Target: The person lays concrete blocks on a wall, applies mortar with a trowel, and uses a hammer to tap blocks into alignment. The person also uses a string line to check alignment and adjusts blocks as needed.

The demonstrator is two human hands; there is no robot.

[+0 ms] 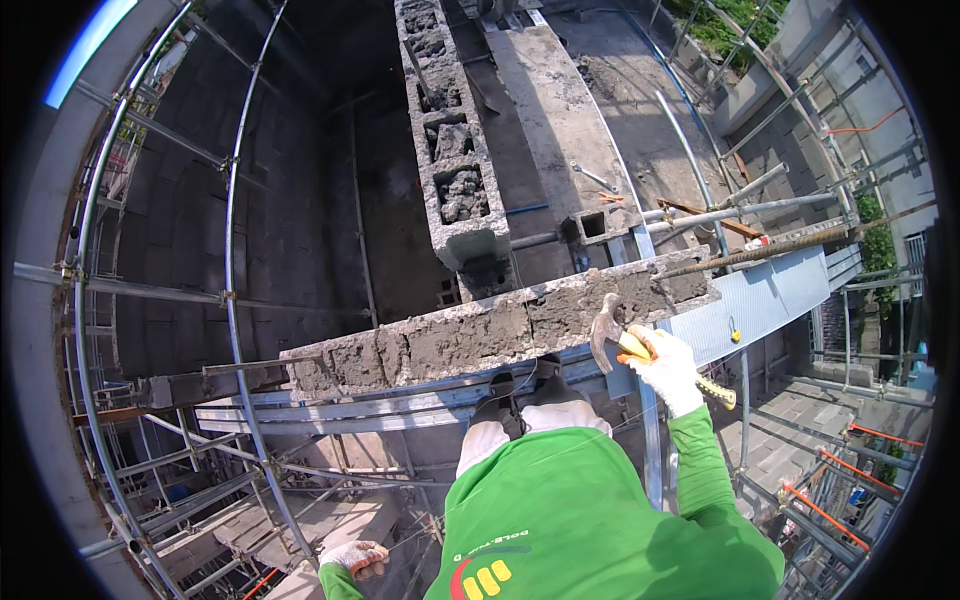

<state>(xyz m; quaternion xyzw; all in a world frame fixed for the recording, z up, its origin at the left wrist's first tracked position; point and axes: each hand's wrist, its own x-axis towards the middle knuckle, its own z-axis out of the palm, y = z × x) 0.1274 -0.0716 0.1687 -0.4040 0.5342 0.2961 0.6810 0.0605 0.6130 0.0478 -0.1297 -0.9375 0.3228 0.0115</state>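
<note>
My right hand (668,372), in a white glove, grips a claw hammer (603,332) by its yellow handle. The hammer's metal head is over the right part of a block wall (450,345), whose top is filled with rough grey mortar. The handle's end sticks out past my wrist. Low on the left, away from the wall, my gloved left hand (358,558) hangs with its fingers curled. A thin pale line passes close to it; whether the fingers hold it is unclear. My feet (497,392) are close to the wall's near side, above metal planks.
A second wall of hollow blocks (460,190) runs away from this one. Beyond it, a wrench (595,178) lies on a long board (550,110). A loose hollow block (597,226) and rusty rebar (760,246) are at right. Scaffold pipes (235,250) surround the drop.
</note>
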